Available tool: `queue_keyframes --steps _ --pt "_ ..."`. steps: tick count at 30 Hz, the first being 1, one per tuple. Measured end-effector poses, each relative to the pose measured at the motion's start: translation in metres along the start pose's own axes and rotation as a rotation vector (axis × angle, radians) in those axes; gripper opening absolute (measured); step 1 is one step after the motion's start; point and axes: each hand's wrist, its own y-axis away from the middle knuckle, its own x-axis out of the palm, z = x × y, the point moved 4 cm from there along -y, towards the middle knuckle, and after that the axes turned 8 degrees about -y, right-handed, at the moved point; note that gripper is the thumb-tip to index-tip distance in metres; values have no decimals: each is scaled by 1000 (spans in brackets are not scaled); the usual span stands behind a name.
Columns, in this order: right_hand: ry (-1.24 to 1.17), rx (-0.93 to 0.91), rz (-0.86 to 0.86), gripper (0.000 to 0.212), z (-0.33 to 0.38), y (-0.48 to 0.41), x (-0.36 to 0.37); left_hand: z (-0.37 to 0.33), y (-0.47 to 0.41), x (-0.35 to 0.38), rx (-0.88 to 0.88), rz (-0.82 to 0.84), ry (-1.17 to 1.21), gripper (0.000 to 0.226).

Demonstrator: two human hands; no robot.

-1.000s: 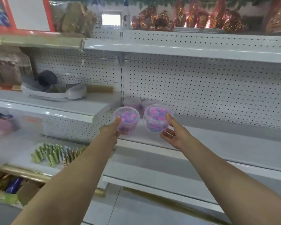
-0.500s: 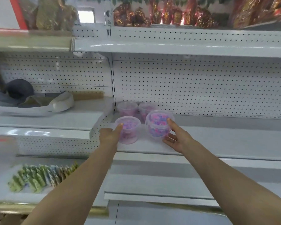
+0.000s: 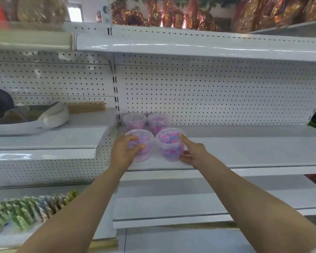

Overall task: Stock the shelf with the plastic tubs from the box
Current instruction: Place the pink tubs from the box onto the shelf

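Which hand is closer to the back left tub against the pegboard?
Left. The left hand grips the front left tub, directly in front of the back left tub; the right hand holds the front right tub, off to its right.

Both hands at the white shelf: left hand wraps the left front tub, right hand holds the right front tub, forefinger over its lid. Two back tubs stand just behind, near the pegboard.
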Motion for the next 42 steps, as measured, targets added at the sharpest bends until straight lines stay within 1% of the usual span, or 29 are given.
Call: queue_keyframes --steps 2,3,4,6,8,10,12,14,17,21,25,28,36,42 --pt "67 -35 -24 55 1 -4 1 2 0 0 3 -5 1 29" --pt "103 -62 -45 56 2 -6 2 3 0 1 4 -7 1 28" --pt "165 -98 -74 60 4 -6 2 4 0 1 0 -7 -4 29" --pt "374 -191 -135 70 7 -8 2 4 0 1 5 -18 -23 32" --pt "522 -316 -155 69 10 0 5 3 0 1 10 -25 -30 30" --pt "590 -496 -131 62 15 11 12 2 1 0 12 -35 -46 28" --pt "688 -686 -77 53 17 17 22 3 1 1 28 -35 -67 30" --pt "763 -772 -25 46 14 19 30 4 2 2 52 -24 -94 33" --pt "829 -800 25 41 5 17 36 6 2 2 99 -32 -112 32" --pt "862 -844 12 37 2 14 38 1 1 1 142 -60 -161 28" --pt "903 -856 -11 38 6 9 44 5 -9 2 126 -46 -181 27" --pt "925 -828 -35 42 8 5 51 9 -18 4 110 -23 -186 27" --pt "1017 -791 -35 44 13 -17 79 18 -50 9 85 51 -292 28" --pt "1102 -783 -20 45 20 -29 94 26 -66 10 49 91 -316 28"
